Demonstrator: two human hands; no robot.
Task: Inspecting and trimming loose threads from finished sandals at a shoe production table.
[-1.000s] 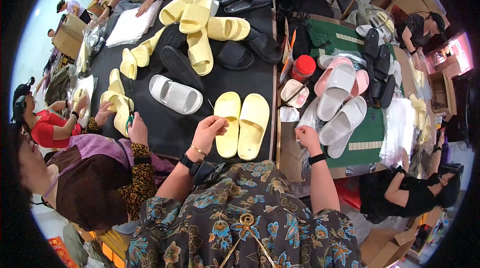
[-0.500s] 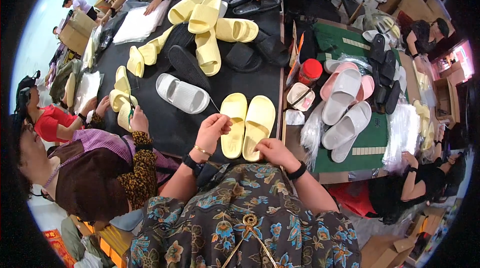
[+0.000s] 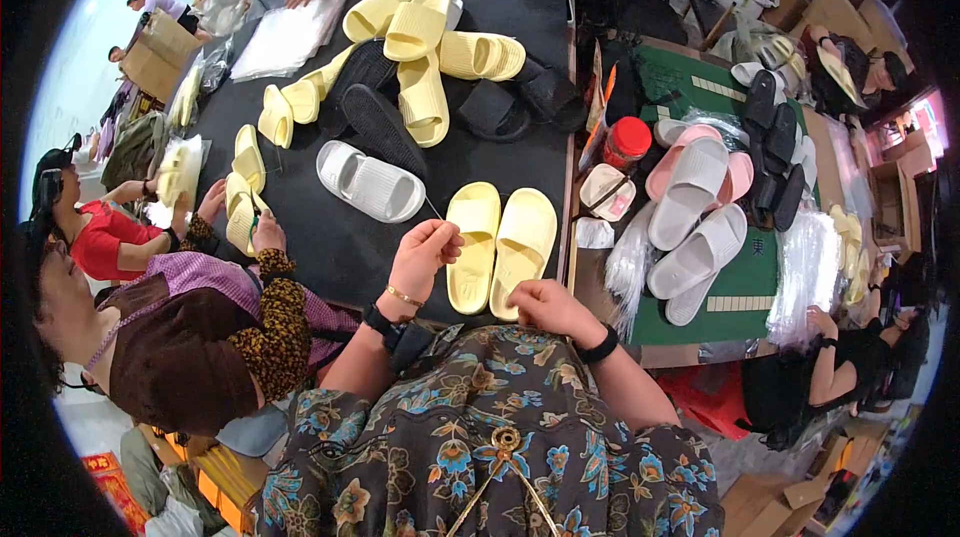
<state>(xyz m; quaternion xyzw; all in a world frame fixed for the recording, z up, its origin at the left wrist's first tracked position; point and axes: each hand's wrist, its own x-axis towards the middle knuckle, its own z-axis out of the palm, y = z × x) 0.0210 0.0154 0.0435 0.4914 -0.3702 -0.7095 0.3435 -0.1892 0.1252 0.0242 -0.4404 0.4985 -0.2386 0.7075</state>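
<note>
A pair of yellow slippers lies side by side in front of me on the black tabletop, toes pointing away. My left hand is closed in a pinch at the left edge of the pair; a thin pale strand sticks up from its fingertips. By the heel of the right-hand slipper, my right hand has its fingers curled together; whatever they hold, if anything, is hidden. A white slipper pair lies just beyond my left hand, with black slippers behind it.
More yellow slippers are heaped farther back. At the left a person works on yellow slippers with green-handled scissors. On the right, a green mat carries grey slippers, beside a red-lidded jar and clear strands.
Across the table, a person's hand has lifted the black slippers off the far edge. My hands have hardly moved. The view has shifted slightly.
</note>
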